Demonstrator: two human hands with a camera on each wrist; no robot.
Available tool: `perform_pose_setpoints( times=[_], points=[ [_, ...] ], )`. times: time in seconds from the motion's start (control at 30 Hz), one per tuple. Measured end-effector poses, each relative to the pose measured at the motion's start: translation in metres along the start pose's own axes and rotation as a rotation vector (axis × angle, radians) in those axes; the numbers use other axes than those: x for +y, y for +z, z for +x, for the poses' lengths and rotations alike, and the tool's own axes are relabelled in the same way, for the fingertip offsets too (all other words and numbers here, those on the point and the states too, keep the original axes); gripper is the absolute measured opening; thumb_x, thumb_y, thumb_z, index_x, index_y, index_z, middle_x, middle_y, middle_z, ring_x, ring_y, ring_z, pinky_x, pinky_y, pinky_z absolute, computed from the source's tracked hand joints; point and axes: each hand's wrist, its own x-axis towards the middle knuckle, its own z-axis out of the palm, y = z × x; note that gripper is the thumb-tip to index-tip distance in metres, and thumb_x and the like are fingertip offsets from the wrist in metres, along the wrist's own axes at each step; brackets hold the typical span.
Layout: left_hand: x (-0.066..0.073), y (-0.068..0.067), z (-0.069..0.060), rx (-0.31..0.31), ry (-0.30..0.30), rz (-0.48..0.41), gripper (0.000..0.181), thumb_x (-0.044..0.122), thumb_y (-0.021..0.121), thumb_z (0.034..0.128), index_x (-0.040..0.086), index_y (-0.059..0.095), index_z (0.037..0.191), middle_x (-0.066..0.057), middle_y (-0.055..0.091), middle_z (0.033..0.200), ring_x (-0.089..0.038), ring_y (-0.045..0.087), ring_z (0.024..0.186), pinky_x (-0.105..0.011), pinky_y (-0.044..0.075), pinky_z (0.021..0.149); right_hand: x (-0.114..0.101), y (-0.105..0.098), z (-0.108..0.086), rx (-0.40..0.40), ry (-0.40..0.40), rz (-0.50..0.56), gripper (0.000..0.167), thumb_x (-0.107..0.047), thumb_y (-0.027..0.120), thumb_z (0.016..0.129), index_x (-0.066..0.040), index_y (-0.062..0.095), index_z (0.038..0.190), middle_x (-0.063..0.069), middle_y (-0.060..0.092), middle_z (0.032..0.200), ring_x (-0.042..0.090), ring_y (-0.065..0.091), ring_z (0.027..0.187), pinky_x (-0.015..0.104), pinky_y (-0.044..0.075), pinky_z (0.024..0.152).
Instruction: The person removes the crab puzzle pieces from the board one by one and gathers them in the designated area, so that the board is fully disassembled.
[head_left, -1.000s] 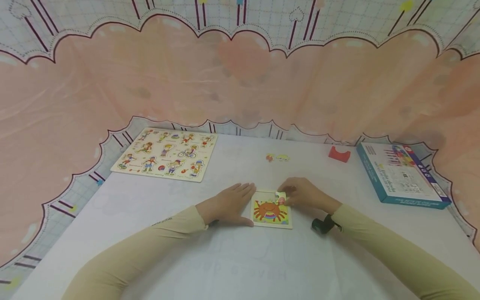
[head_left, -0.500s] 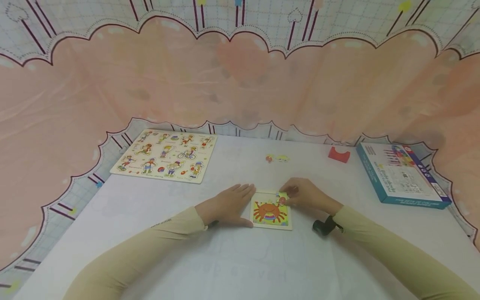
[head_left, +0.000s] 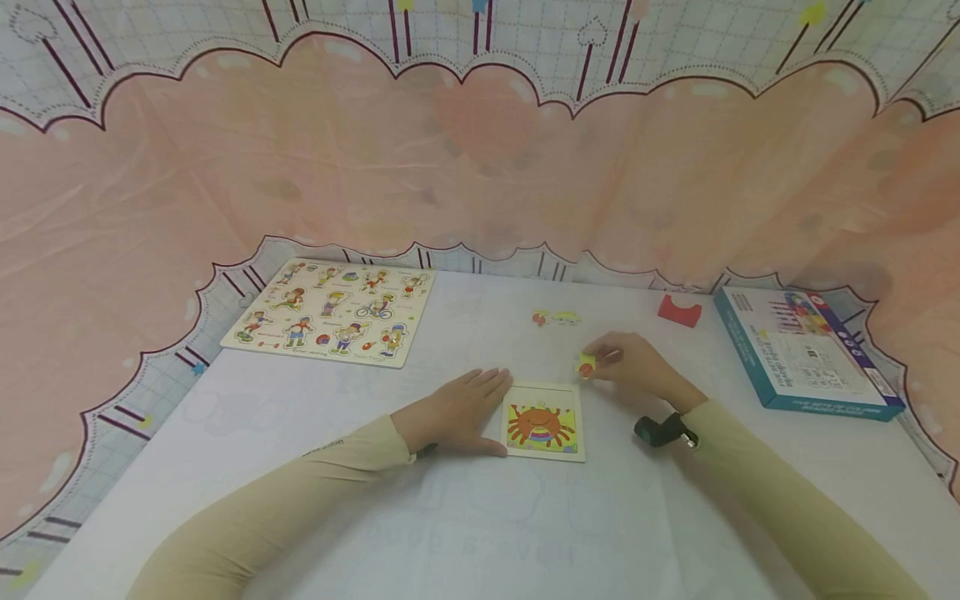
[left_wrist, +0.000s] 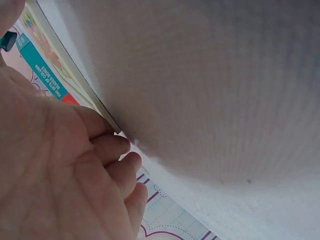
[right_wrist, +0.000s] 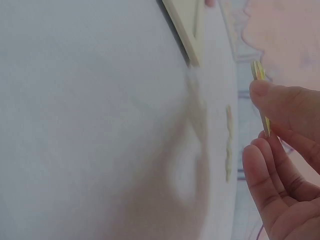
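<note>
A small square puzzle tray (head_left: pixel 547 458) with a red crab picture lies on the table; the strip along its far side is bare of pieces. My left hand (head_left: pixel 459 411) rests flat at the tray's left edge, fingers straight and thumb at the near corner. In the left wrist view the fingers (left_wrist: pixel 107 150) touch the tray's side. Above the table, just off the tray's far right corner, my right hand (head_left: pixel 633 364) pinches a yellow and red puzzle piece (head_left: pixel 586 367) between thumb and fingers. The right wrist view shows that puzzle piece (right_wrist: pixel 260 75) edge-on, clear of the table.
Two loose puzzle pieces, one reddish (head_left: pixel 540 318) and one yellow-green (head_left: pixel 566 317), lie beyond the tray. A large picture board (head_left: pixel 330 312) is at the far left. A red curved block (head_left: pixel 679 311) and a teal-edged box (head_left: pixel 810 350) stand at the right.
My right hand has lifted the puzzle piece off the tray's far right corner and carried it away from me and to the right. The left hand and tray stay put.
</note>
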Motion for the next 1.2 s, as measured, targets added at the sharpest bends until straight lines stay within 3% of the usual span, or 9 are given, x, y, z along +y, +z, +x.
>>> perform_pose_setpoints(
  times=[0.17, 0.57, 0.97, 1.2],
  points=[
    [0.000, 0.002, 0.000, 0.010, 0.013, -0.017, 0.097, 0.067, 0.050, 0.0834, 0.009, 0.014, 0.151, -0.006, 0.011, 0.160, -0.021, 0.011, 0.148, -0.037, 0.011, 0.122, 0.009, -0.013, 0.012, 0.034, 0.042, -0.012, 0.036, -0.020, 0.072, 0.082, -0.008, 0.066, 0.115, 0.012, 0.064, 0.112, 0.030, 0.058, 0.107, 0.047, 0.050, 0.095],
    [-0.002, 0.003, 0.000, 0.048, 0.054, 0.054, 0.089, 0.064, 0.048, 0.0868, 0.011, 0.017, 0.151, -0.004, 0.015, 0.159, -0.020, 0.011, 0.148, -0.037, 0.011, 0.122, 0.028, -0.028, 0.051, 0.086, 0.096, 0.016, 0.037, -0.014, 0.067, 0.086, -0.002, 0.061, 0.121, 0.020, 0.060, 0.123, 0.034, 0.054, 0.114, 0.048, 0.046, 0.101],
    [0.001, 0.002, -0.001, 0.051, 0.058, 0.012, 0.089, 0.063, 0.050, 0.0861, 0.010, 0.019, 0.151, -0.005, 0.017, 0.159, -0.021, 0.013, 0.148, -0.038, 0.012, 0.122, 0.044, -0.022, 0.077, 0.076, 0.202, 0.050, 0.038, -0.015, 0.066, 0.086, -0.004, 0.059, 0.122, 0.018, 0.059, 0.122, 0.031, 0.053, 0.110, 0.043, 0.049, 0.095],
    [0.000, 0.003, 0.000, 0.046, 0.055, 0.039, 0.090, 0.064, 0.049, 0.0861, 0.010, 0.018, 0.151, -0.005, 0.017, 0.159, -0.021, 0.013, 0.147, -0.038, 0.013, 0.122, 0.046, -0.019, 0.083, 0.052, 0.266, 0.060, 0.036, -0.016, 0.065, 0.087, -0.008, 0.060, 0.122, 0.015, 0.058, 0.123, 0.031, 0.051, 0.113, 0.045, 0.046, 0.100]
  ],
)
